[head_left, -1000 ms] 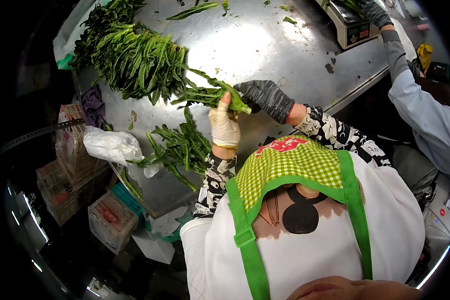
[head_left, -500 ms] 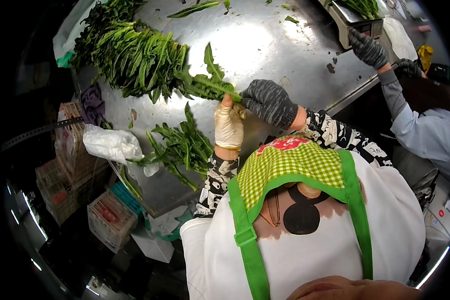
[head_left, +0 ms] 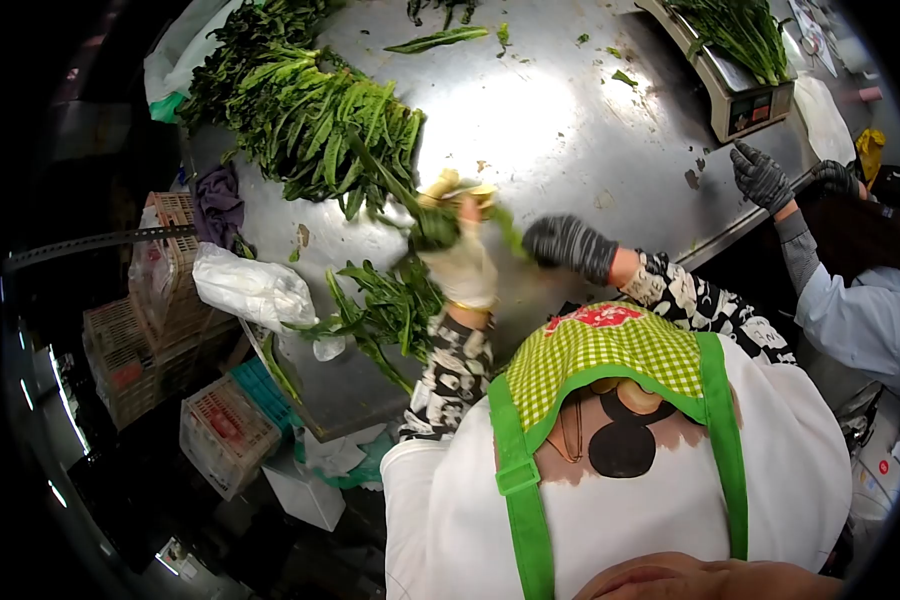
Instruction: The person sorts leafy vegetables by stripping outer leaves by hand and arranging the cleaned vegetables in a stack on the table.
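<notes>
My left hand (head_left: 462, 262), in a pale thin glove, is closed around a small bunch of leafy greens (head_left: 432, 228); both are smeared by motion. The cut stalk ends point up and right past my thumb. To the right, my right hand (head_left: 570, 248) in a dark grey knit glove has its fingers pinched together. A blurred green leaf strip (head_left: 511, 235) reaches from its fingertips toward the bunch. Beyond my left hand lies a big pile of leafy greens (head_left: 320, 130). Some loose greens (head_left: 390, 310) lie on the table beside my left wrist.
On the metal table (head_left: 550, 120) are a white plastic bundle (head_left: 252, 288), a purple cloth (head_left: 218, 201) and scattered leaf bits. A scale (head_left: 755, 112) bearing greens stands far right, near a co-worker's gloved hand (head_left: 762, 178). Plastic crates (head_left: 228, 437) sit below the table's left edge.
My hands have moved apart, and the leaf strip now trails from my right hand. The bunch in my left hand has swung and blurred. The whole view has shifted slightly.
</notes>
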A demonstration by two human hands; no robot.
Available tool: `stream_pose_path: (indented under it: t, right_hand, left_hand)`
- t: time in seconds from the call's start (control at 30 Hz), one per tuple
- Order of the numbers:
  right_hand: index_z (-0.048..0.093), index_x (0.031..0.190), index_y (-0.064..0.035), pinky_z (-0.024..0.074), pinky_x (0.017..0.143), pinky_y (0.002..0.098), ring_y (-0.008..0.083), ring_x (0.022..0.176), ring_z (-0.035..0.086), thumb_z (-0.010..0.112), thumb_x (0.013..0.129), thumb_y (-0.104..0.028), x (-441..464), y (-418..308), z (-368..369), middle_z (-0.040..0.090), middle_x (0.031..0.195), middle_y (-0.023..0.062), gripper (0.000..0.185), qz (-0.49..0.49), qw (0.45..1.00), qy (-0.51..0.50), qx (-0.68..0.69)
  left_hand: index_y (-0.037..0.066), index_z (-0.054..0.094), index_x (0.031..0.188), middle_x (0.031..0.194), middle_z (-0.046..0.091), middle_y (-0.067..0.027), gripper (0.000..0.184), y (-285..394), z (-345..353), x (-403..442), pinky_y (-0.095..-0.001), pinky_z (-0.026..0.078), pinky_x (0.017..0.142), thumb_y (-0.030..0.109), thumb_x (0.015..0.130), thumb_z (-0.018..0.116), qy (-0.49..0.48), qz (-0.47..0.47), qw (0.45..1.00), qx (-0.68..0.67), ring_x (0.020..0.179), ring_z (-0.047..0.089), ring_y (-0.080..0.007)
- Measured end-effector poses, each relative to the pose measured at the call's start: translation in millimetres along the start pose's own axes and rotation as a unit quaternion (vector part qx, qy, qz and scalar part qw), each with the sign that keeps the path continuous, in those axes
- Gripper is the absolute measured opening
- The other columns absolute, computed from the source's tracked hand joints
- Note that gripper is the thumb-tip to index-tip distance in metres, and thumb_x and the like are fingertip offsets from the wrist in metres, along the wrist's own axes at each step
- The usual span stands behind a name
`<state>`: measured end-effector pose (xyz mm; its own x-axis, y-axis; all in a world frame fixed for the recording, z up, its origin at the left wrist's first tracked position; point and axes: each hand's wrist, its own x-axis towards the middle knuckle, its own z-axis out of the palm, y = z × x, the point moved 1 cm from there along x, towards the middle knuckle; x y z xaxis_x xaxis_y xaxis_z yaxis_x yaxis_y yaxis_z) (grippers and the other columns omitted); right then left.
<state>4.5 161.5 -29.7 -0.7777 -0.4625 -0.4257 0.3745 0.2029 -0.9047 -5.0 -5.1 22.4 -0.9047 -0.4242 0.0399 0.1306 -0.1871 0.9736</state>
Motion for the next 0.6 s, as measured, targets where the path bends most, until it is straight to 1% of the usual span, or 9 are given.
stream_pose_path:
  t: [0.1, 0.13, 0.23, 0.3, 0.33, 0.37, 0.43, 0.47, 0.6]
  right_hand:
    - [0.066, 0.099, -0.0013, 0.0492, 0.077, 0.0379, 0.0290, 0.083, 0.064, 0.064, 0.083, -0.036, -11.1, -14.1, 14.0, 0.067, 0.091, 0.0181, 0.039, 0.019, 0.974, -0.099, -0.204]
    - [0.066, 0.101, -0.0012, 0.0485, 0.079, 0.0385, 0.0299, 0.087, 0.064, 0.063, 0.083, -0.037, -15.5, -19.9, 15.8, 0.067, 0.093, 0.0185, 0.040, 0.033, 0.968, -0.103, -0.228]
    - [0.064, 0.105, -0.0009, 0.0468, 0.084, 0.0398, 0.0322, 0.095, 0.062, 0.062, 0.083, -0.038, -13.6, -27.1, 12.0, 0.066, 0.099, 0.0194, 0.043, 0.051, 0.948, -0.106, -0.296]
    - [0.063, 0.107, -0.0007, 0.0462, 0.086, 0.0404, 0.0335, 0.097, 0.061, 0.062, 0.083, -0.038, -8.6, -23.8, 6.4, 0.065, 0.101, 0.0196, 0.044, 0.036, 0.937, -0.089, -0.336]
    - [0.063, 0.109, -0.0003, 0.0459, 0.087, 0.0406, 0.0341, 0.097, 0.061, 0.061, 0.084, -0.038, -7.8, -22.7, 4.3, 0.065, 0.101, 0.0199, 0.045, 0.022, 0.933, -0.074, -0.352]
    - [0.062, 0.109, -0.0002, 0.0462, 0.087, 0.0404, 0.0338, 0.097, 0.061, 0.061, 0.084, -0.038, -7.1, -24.0, 1.1, 0.065, 0.102, 0.0199, 0.045, 0.024, 0.936, -0.067, -0.346]
    - [0.062, 0.109, 0.0000, 0.0468, 0.086, 0.0401, 0.0333, 0.097, 0.061, 0.062, 0.084, -0.037, -5.9, -27.1, -4.1, 0.065, 0.103, 0.0198, 0.045, 0.032, 0.941, -0.055, -0.332]
    - [0.062, 0.110, -0.0003, 0.0473, 0.087, 0.0395, 0.0320, 0.097, 0.061, 0.062, 0.084, -0.037, -5.0, -23.3, -7.5, 0.065, 0.102, 0.0191, 0.045, 0.023, 0.951, -0.025, -0.308]
    - [0.057, 0.119, -0.0023, 0.0494, 0.085, 0.0359, 0.0250, 0.095, 0.062, 0.067, 0.083, -0.032, 1.0, -14.6, -20.6, 0.065, 0.102, 0.0160, 0.048, -0.012, 0.969, 0.072, -0.234]
  left_hand:
    - [0.001, 0.056, 0.108, 0.099, 0.062, -0.0089, 0.027, -10.1, -26.4, 64.7, -0.0315, 0.055, 0.073, 0.003, 0.083, 0.066, -0.008, 0.022, 0.997, 0.080, 0.081, 0.062, -0.0202]
    - [0.001, 0.057, 0.106, 0.096, 0.062, -0.0084, 0.028, 3.5, -23.7, 81.8, -0.0319, 0.056, 0.070, -0.005, 0.080, 0.064, -0.005, 0.180, 0.957, 0.227, 0.074, 0.062, -0.0196]
    - [-0.001, 0.057, 0.107, 0.097, 0.060, -0.0105, 0.036, -22.1, -35.8, 138.4, -0.0307, 0.052, 0.076, -0.004, 0.073, 0.070, -0.016, 0.197, 0.969, 0.146, 0.087, 0.060, -0.0214]
    - [-0.003, 0.057, 0.111, 0.100, 0.059, -0.0128, 0.043, -36.8, -47.6, 160.2, -0.0316, 0.050, 0.082, 0.002, 0.071, 0.073, 0.019, 0.228, 0.855, 0.465, 0.095, 0.058, -0.0257]
    - [-0.004, 0.056, 0.114, 0.100, 0.060, -0.0159, 0.046, -53.5, -54.2, 165.1, -0.0328, 0.048, 0.084, 0.001, 0.070, 0.071, 0.026, 0.242, 0.889, 0.388, 0.093, 0.059, -0.0305]
    - [-0.006, 0.055, 0.115, 0.101, 0.060, -0.0175, 0.048, -46.7, -54.4, 164.8, -0.0323, 0.048, 0.085, 0.000, 0.070, 0.068, 0.024, 0.151, 0.848, 0.508, 0.092, 0.059, -0.0300]
    - [-0.005, 0.057, 0.113, 0.099, 0.061, -0.0157, 0.045, -65.9, -72.0, 169.7, -0.0333, 0.048, 0.084, -0.003, 0.068, 0.065, 0.031, 0.157, 0.868, 0.470, 0.087, 0.060, -0.0271]
    - [-0.004, 0.060, 0.108, 0.097, 0.061, -0.0134, 0.041, -74.9, -76.2, 171.8, -0.0330, 0.048, 0.082, -0.004, 0.067, 0.065, 0.034, 0.132, 0.936, 0.326, 0.084, 0.059, -0.0241]
    - [-0.003, 0.060, 0.102, 0.092, 0.065, -0.0071, 0.031, -28.4, -63.4, 101.6, -0.0280, 0.051, 0.077, -0.006, 0.072, 0.067, 0.003, 0.196, 0.916, 0.351, 0.082, 0.061, -0.0172]
